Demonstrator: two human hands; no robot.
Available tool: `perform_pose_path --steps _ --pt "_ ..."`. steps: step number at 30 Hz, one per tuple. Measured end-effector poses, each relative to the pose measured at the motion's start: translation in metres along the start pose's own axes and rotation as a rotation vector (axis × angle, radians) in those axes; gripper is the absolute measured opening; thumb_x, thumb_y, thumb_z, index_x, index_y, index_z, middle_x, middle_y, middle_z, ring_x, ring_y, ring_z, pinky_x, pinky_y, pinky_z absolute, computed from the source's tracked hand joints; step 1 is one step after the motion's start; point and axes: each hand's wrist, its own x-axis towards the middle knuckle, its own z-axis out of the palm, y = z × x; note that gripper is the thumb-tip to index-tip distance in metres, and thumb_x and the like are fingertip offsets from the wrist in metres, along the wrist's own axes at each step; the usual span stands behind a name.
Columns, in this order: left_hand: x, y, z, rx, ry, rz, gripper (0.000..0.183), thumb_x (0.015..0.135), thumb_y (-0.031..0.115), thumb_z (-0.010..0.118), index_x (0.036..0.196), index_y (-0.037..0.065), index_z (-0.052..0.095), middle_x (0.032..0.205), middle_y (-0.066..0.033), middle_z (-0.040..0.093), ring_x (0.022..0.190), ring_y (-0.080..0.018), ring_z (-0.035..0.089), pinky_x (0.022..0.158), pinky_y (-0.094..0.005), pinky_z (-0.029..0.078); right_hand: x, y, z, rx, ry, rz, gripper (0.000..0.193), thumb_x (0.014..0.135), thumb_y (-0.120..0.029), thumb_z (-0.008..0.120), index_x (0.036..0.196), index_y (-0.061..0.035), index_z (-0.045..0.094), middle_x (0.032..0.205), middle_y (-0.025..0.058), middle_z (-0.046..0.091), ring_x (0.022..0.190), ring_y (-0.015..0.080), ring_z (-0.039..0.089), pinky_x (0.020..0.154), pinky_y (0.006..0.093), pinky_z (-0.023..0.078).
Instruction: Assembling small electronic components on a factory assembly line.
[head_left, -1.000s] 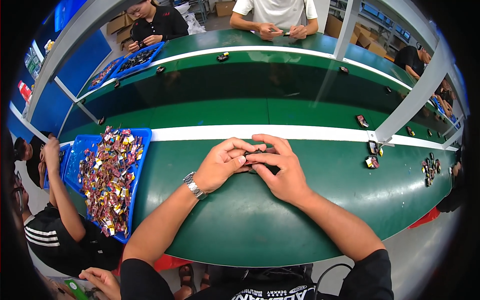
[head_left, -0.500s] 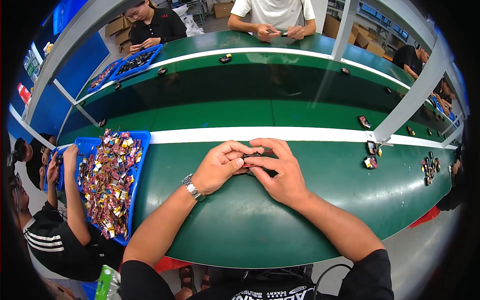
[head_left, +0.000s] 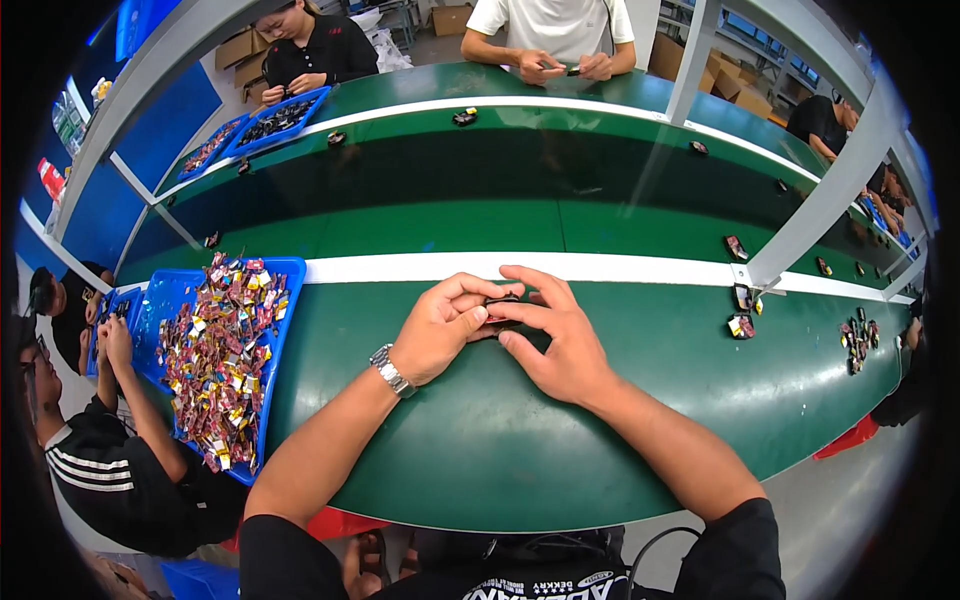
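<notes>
Over the green table, my left hand (head_left: 432,335) pinches a small black-cased electronic part (head_left: 502,300) between thumb and fingers. A dark red board shows at the part's edge, but my fingers cover most of it. My right hand (head_left: 562,345) closes on the same part from the other side, index fingertip on it and thumb just below. To the left stands a blue tray (head_left: 285,345) heaped with small red circuit boards (head_left: 215,370) bearing white and yellow bits.
Beyond a white rail (head_left: 420,267) runs a green conveyor belt (head_left: 460,228) carrying scattered black parts. Several similar parts (head_left: 858,340) lie at the table's right, and a few more (head_left: 741,326) near a grey post (head_left: 835,180). Co-workers sit at left and across the belt.
Parts on the belt have shifted right. My right fingers have shifted slightly on the part, which now looks more covered. The co-worker at left has brought both hands down and together beside the tray.
</notes>
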Motion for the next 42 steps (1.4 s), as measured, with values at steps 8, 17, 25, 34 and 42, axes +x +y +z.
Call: perform_pose_path --steps 8,17,25,34,42 --pt "-0.002 0.0 0.0 0.003 0.012 -0.059 0.026 0.1 0.01 0.055 0.125 0.005 0.052 0.131 -0.012 0.059 0.115 -0.0175 0.061 0.095 -0.034 0.055 0.005 -0.003 0.002 -0.129 0.213 -0.133 0.018 0.077 0.002 0.072 0.093 -0.0047 0.07 0.111 0.0093 0.061 0.101 0.0268 0.059 0.079 0.0349 0.054" --pt "-0.002 0.004 0.008 0.046 0.037 -0.115 0.027 0.101 0.004 0.05 0.128 0.005 0.052 0.126 -0.0071 0.062 0.111 -0.0132 0.062 0.092 -0.0296 0.055 0.003 -0.005 0.002 -0.27 0.239 -0.203 0.021 0.071 0.005 0.074 0.089 -0.0047 0.069 0.093 0.0082 0.061 0.082 0.0235 0.061 0.065 0.0315 0.052" --pt "-0.002 0.006 0.011 0.024 0.033 -0.108 0.028 0.101 0.003 0.048 0.128 0.005 0.053 0.128 -0.0056 0.062 0.11 -0.0119 0.061 0.091 -0.0275 0.054 0.002 0.0 0.001 -0.367 0.242 -0.289 0.023 0.069 0.002 0.074 0.09 -0.0051 0.069 0.092 0.0063 0.061 0.081 0.0219 0.061 0.061 0.0318 0.052" --pt "-0.001 0.004 0.008 0.02 0.048 -0.122 0.027 0.1 0.006 0.051 0.128 0.004 0.052 0.124 -0.009 0.063 0.109 -0.0141 0.063 0.091 -0.031 0.056 0.002 -0.007 0.003 -0.387 0.207 -0.234 0.019 0.074 -0.002 0.074 0.092 -0.0039 0.068 0.095 0.0059 0.061 0.081 0.0216 0.062 0.063 0.032 0.054" --pt "-0.001 0.006 0.013 0.067 0.055 -0.119 0.027 0.1 0.005 0.051 0.127 0.003 0.052 0.123 -0.0093 0.063 0.109 -0.0144 0.063 0.091 -0.0307 0.056 -0.001 -0.006 0.008 -0.452 0.191 -0.193 0.02 0.074 -0.003 0.073 0.092 -0.0029 0.067 0.097 0.0071 0.06 0.084 0.0229 0.062 0.065 0.0332 0.055"
